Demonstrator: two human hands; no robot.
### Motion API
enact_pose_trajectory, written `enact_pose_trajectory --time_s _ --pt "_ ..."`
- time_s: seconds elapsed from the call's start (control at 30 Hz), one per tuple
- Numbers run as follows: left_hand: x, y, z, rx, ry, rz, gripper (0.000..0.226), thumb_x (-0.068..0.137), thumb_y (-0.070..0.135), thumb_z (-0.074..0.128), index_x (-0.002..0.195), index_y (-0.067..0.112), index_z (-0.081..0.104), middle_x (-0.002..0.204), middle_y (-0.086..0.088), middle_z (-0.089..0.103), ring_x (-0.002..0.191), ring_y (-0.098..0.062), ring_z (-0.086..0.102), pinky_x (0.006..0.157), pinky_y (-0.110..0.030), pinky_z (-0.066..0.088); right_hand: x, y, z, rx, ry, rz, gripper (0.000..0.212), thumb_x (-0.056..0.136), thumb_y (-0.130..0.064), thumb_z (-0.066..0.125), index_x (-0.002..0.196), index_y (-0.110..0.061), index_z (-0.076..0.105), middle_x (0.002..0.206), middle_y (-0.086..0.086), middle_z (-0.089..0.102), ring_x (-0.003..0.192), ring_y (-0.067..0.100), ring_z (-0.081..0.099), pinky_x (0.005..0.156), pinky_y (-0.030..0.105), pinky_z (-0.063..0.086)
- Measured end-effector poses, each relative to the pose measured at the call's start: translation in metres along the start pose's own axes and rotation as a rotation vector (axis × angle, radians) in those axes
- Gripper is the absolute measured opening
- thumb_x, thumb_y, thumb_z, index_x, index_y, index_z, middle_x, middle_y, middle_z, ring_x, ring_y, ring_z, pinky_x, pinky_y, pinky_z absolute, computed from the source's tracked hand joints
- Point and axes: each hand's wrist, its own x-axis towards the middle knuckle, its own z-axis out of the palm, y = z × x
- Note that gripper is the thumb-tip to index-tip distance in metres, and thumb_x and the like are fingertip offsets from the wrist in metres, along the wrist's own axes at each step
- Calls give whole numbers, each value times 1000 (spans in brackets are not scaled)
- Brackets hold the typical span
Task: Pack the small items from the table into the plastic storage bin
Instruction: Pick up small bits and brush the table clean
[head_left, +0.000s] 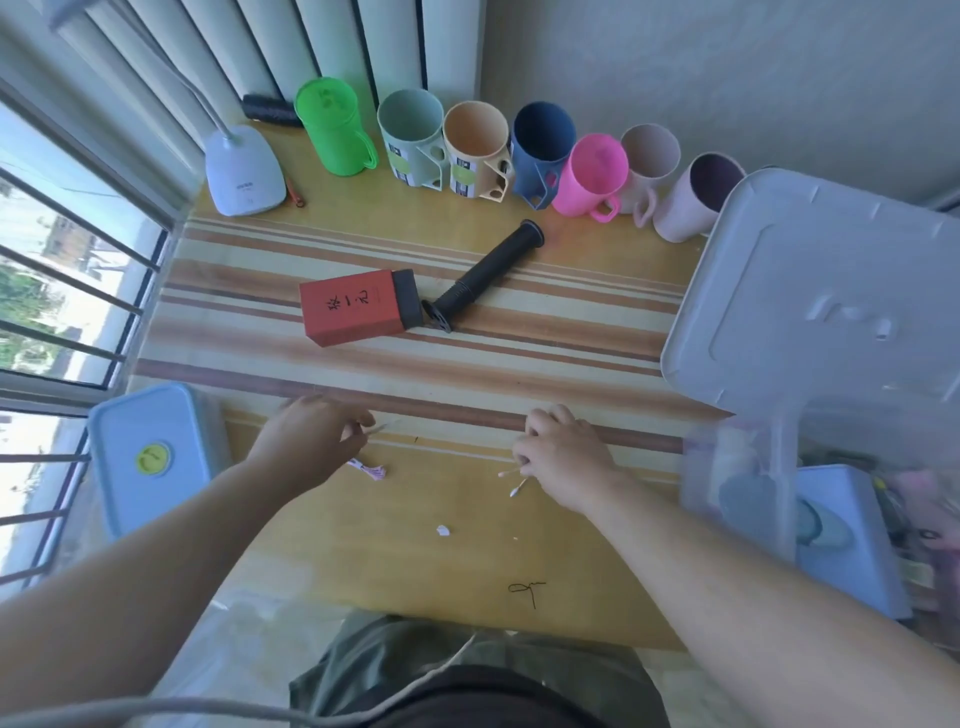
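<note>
My left hand (311, 434) hovers over the near middle of the table and pinches a thin pale stick (382, 427) at its fingertips. A small pink tassel (370, 470) lies just below that hand. My right hand (563, 457) is curled on the table and pinches cotton swabs (514, 480) whose tips stick out to its left. The clear plastic storage bin (737, 467) stands at the right table edge with several items inside, its lid (810, 291) propped up above it. A red box (353, 306) and a black ribbed tube (488, 273) lie mid-table.
A row of several coloured cups (540, 150) lines the back wall, with a white lamp base (244, 174) at the back left. A blue lidded box (156, 452) sits at the left edge. A paper scrap (442, 530) and black thread (527, 590) lie near the front.
</note>
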Motion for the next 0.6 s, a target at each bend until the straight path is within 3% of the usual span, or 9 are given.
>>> enact_pose_trajectory --time_s 0.17,0.27,0.37,0.5,0.6 --pt "-15 7 21 231 -104 82 18 94 45 55 106 45 69 93 23 69 96 -8 61 84 -32 45 -16 -4 22 -60 42 32 25 91 -15 73 86 -24 51 102 -4 38 101 25 38 75 34 30" --pt "-18 6 33 286 -143 41 13 92 43 55 100 45 65 93 22 69 96 -9 60 85 -32 43 -15 -9 21 -106 50 26 27 84 -8 78 90 -23 56 104 -5 41 100 24 37 76 35 29" --pt "-19 8 38 312 -143 0 13 94 47 52 92 40 63 95 17 68 96 -13 57 84 -33 40 -21 -7 19 -134 41 17 36 83 -8 80 85 -22 47 110 -1 41 102 24 33 79 36 33" --pt "-20 15 41 407 -150 -13 20 96 47 49 98 38 67 104 14 62 105 -15 56 92 -35 40 -31 -12 25 -236 4 14 28 84 4 67 98 -18 56 121 4 45 111 29 39 86 38 36" --pt "-22 20 43 430 -132 12 26 97 50 48 102 37 70 111 14 60 108 -16 54 94 -35 40 -34 -20 30 -296 -8 38 29 88 -1 65 113 -16 61 124 7 47 113 31 43 82 39 32"
